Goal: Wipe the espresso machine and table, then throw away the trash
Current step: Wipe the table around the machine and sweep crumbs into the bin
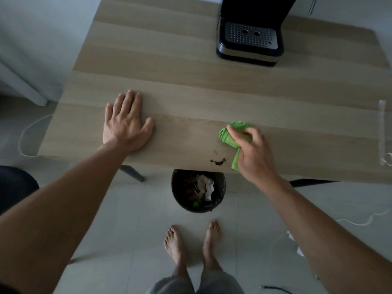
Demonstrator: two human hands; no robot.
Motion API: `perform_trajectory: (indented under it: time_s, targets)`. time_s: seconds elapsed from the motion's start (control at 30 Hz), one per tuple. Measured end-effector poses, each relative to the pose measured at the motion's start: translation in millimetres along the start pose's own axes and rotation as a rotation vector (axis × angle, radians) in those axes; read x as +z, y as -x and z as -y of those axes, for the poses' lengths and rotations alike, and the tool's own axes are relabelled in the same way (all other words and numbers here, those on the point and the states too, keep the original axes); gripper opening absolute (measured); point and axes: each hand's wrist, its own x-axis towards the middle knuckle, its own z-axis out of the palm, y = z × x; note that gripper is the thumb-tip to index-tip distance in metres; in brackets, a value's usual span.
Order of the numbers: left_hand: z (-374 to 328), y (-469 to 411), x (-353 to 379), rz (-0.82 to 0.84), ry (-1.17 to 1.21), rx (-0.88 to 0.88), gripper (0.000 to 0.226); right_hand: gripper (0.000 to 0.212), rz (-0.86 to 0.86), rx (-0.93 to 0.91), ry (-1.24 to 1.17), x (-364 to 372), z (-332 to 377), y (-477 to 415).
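Left hand [125, 124] lies flat, palm down, fingers spread on the pale wood counter [191, 85], near its front edge at about 9 o'clock. Right hand [252, 153] is closed around a bunched green microfiber cloth [230, 134], pressed to the counter at about 3 o'clock of centre. Dark coffee grounds [218, 161] sit just left of the cloth, at the counter's front edge. Espresso machine [250, 39], black with perforated steel drip tray, stands at 12 o'clock, well apart from both hands; no brand or lettering legible. Black trash bin [198, 190] on the floor directly below the grounds, holding crumpled white paper [206, 185]. Bare feet [191, 242] at 6 o'clock.
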Motion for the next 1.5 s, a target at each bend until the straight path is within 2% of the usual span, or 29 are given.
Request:
perform_trajectory:
  time_s: [0.23,0.47,0.6,0.7,0.8,1.0,1.1,1.23,1.3,1.5]
  targets:
    - [-1,0,-1,0.018,0.006,0.001,0.079,0.064,-0.068,0.023,0.075,12,24,38]
    - [-1,0,-3,0.020,0.008,0.008,0.080,0.063,-0.067,0.028,-0.024,16,48,56]
    - [-1,1,-5,0.035,-0.011,0.032,0.084,0.057,-0.045,0.073,-0.118,6,38,42]
    - [-3,4,-5,0.055,-0.016,0.120,0.089,0.056,-0.098,0.075,-0.092,1,28,20]
    - [-6,8,-5,0.056,-0.014,0.143,0.091,0.056,-0.059,0.051,-0.041,4,24,6]
    - [-18,20,-2,0.082,-0.026,0.190,0.093,0.052,-0.029,-0.146,-0.001,12,20,27]
    - [-30,28,-2,0.090,-0.020,0.282,0.092,0.048,-0.004,-0.241,0.024,5,12,37]
    - [-51,36,2,0.099,-0.013,0.430,0.088,0.052,0.008,-0.223,-0.033,2,10,24]
    - [-52,36,3,0.097,-0.014,0.431,0.087,0.055,0.010,-0.228,-0.028,6,18,14]
    - [-51,37,4,0.099,-0.007,0.425,0.087,0.044,0.026,-0.448,0.046,8,1,26]
